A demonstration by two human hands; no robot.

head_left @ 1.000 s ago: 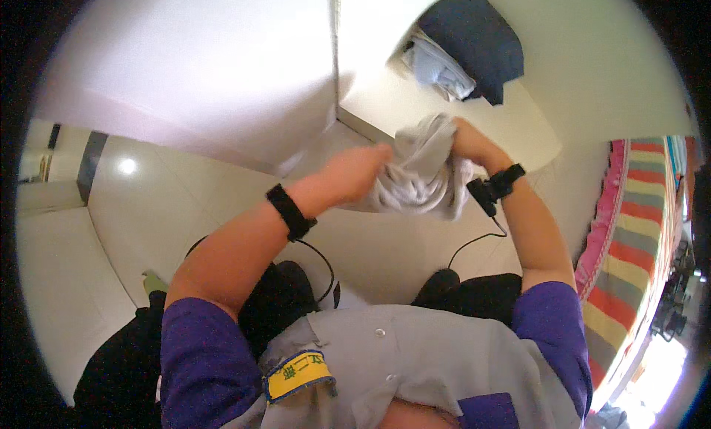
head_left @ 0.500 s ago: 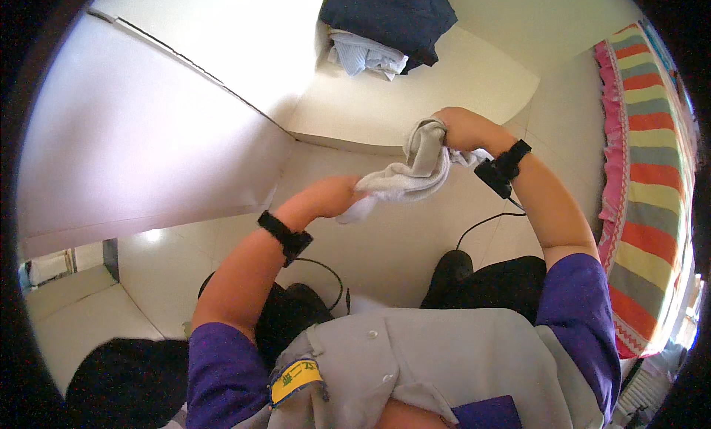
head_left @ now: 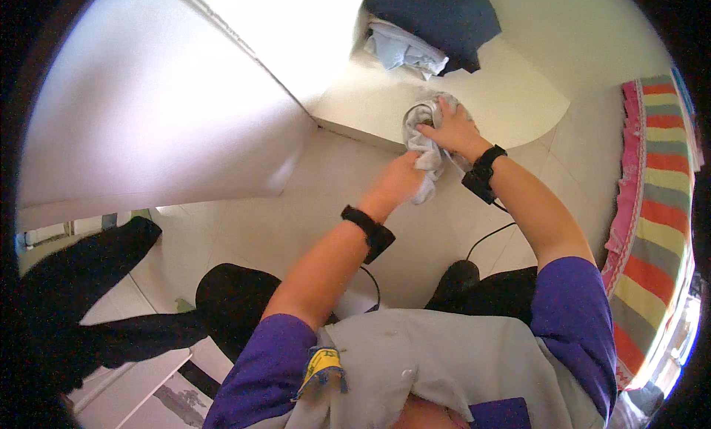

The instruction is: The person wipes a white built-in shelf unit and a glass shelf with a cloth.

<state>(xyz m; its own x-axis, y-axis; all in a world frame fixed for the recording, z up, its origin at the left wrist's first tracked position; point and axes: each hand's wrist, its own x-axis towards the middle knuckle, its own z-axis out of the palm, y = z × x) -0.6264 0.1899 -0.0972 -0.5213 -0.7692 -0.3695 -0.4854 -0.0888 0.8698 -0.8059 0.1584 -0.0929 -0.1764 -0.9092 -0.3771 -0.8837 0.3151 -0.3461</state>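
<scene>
A bunched, light grey-and-white cloth (head_left: 427, 162) is in both my hands, its upper part at the front edge of the pale, rounded shelf (head_left: 511, 107). My right hand (head_left: 453, 129) presses on its upper end, fingers partly spread and thumb curved around the folds. My left hand (head_left: 400, 181) is closed around the lower part, slightly blurred, and some cloth hangs below it. Which kind of cloth it is, I cannot make out. Both wrists carry black straps with small black boxes and cables.
Folded light blue clothes (head_left: 404, 47) and a dark navy garment (head_left: 444, 18) lie at the back of the shelf. A large white panel (head_left: 163, 110) stands at left. A striped cover with pink trim (head_left: 659, 214) hangs at right. Black fabric (head_left: 81, 296) shows at lower left.
My left hand has moved right and up toward my right hand. The cloth, stretched between them before, is now bunched up. The view has shifted, and more black fabric shows at left.
</scene>
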